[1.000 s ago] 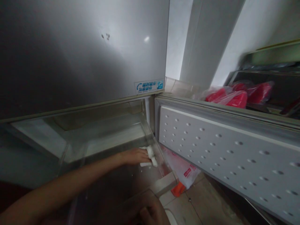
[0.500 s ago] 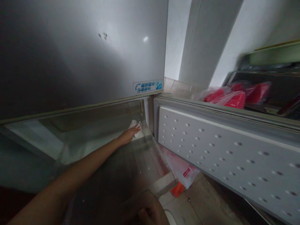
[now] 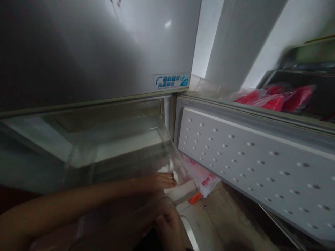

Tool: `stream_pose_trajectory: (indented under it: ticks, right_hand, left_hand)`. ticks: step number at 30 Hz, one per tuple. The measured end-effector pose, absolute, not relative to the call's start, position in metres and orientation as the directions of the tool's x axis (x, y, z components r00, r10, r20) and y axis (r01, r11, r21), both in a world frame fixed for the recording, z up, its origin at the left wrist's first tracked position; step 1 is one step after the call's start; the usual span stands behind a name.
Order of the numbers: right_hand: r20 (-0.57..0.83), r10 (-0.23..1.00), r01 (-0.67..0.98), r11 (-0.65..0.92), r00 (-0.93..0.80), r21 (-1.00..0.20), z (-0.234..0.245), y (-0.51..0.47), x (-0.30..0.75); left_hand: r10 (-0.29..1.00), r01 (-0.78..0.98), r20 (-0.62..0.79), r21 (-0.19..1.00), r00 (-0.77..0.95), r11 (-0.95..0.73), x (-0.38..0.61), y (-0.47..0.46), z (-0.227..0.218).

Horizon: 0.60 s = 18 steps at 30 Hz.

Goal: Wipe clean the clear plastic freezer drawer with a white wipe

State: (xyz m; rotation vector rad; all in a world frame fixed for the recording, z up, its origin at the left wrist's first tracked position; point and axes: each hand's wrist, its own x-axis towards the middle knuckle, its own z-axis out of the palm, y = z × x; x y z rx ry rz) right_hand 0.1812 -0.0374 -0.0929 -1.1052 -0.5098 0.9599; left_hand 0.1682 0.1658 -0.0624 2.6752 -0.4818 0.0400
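My left hand (image 3: 164,180) reaches in from the left and presses a white cloth (image 3: 171,170) against the inside of a clear plastic freezer drawer (image 3: 181,193), near its front right corner. The fingers lie over the cloth, which is bunched at their tips. At the bottom centre, close to the drawer's front, my right hand (image 3: 170,223) is curled closed in shadow. Whatever it grips, if anything, is hidden. The drawer is pulled out from the refrigerator's lower compartment.
The freezer door (image 3: 248,157), with a dimpled inner panel, stands swung out to the right. Above is the grey upper refrigerator door (image 3: 104,52). A white and pink plastic bag (image 3: 205,177) and an orange item (image 3: 195,198) lie on the tiled floor (image 3: 209,223). Red items in clear plastic (image 3: 272,101) sit behind.
My left hand has moved with the cloth from the drawer's back right toward its front right corner. My right hand stays near the drawer's front. The view has tipped slightly downward.
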Motion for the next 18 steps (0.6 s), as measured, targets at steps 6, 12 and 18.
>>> stream_pose_trajectory:
  ticks: [6,12,18]
  right_hand:
    - [-0.1,0.869,-0.497,0.18,0.485,-0.849,-0.103,-0.038,0.177]
    - [-0.121,0.877,-0.506,0.151,0.465,-0.849,-0.104,-0.039,0.178]
    - [-0.113,0.88,-0.548,0.182,0.461,-0.816,-0.096,-0.038,0.18]
  left_hand:
    - [-0.577,-0.58,0.123,0.345,0.807,-0.738,0.174,0.142,-0.041]
    - [-0.461,-0.462,0.044,0.12,0.886,-0.879,0.184,0.191,-0.037]
    - [-0.138,-0.153,0.122,0.12,0.983,-0.981,0.19,0.286,-0.05]
